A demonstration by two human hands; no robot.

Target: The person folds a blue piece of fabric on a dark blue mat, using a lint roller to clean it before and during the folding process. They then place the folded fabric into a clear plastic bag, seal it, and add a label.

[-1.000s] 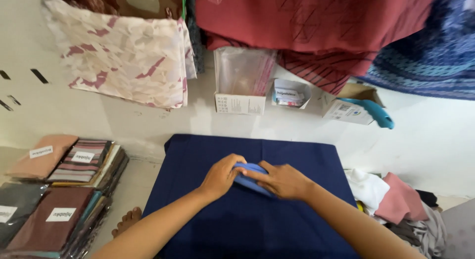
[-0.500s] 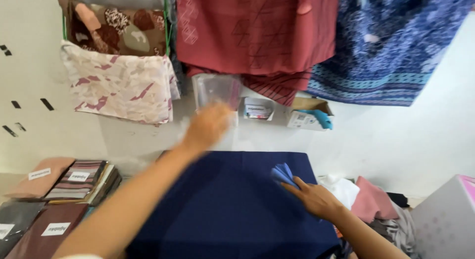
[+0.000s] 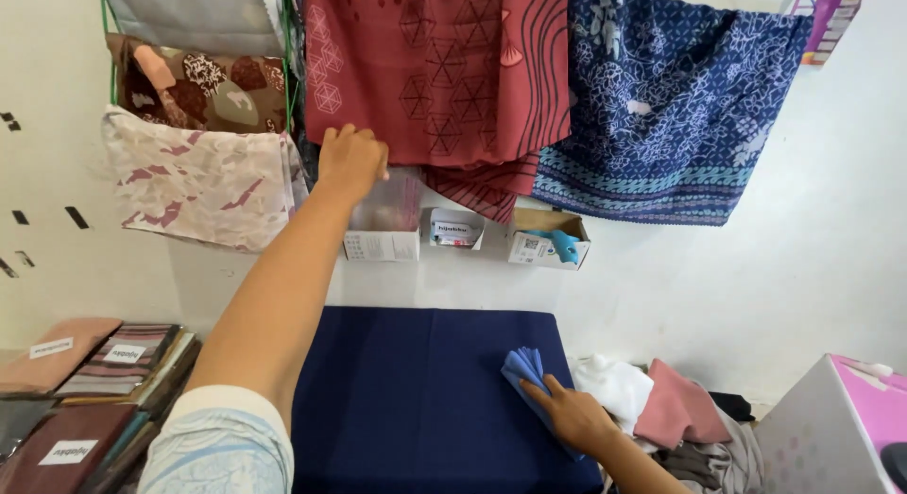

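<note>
My left hand (image 3: 351,160) is raised to the wall, fingers bent over the top of a clear plastic packet (image 3: 387,205) that stands in a small white box (image 3: 381,245). Whether it grips the packet I cannot tell. My right hand (image 3: 571,414) rests low on the right edge of a dark blue cloth (image 3: 416,400) spread on the table. It holds a small folded lighter-blue cloth (image 3: 525,369) pinched against the dark cloth.
Red patterned (image 3: 435,69), blue batik (image 3: 661,107) and pale floral (image 3: 198,178) fabrics hang on the wall. Two more small boxes (image 3: 548,241) sit on the wall. Stacks of folded, labelled fabrics (image 3: 85,381) lie left; loose white and pink cloths (image 3: 652,400) and a pink-white box (image 3: 836,428) lie right.
My left hand left the dark cloth and rose to the packet on the wall. My right hand carried the small blue cloth from the middle to the right edge.
</note>
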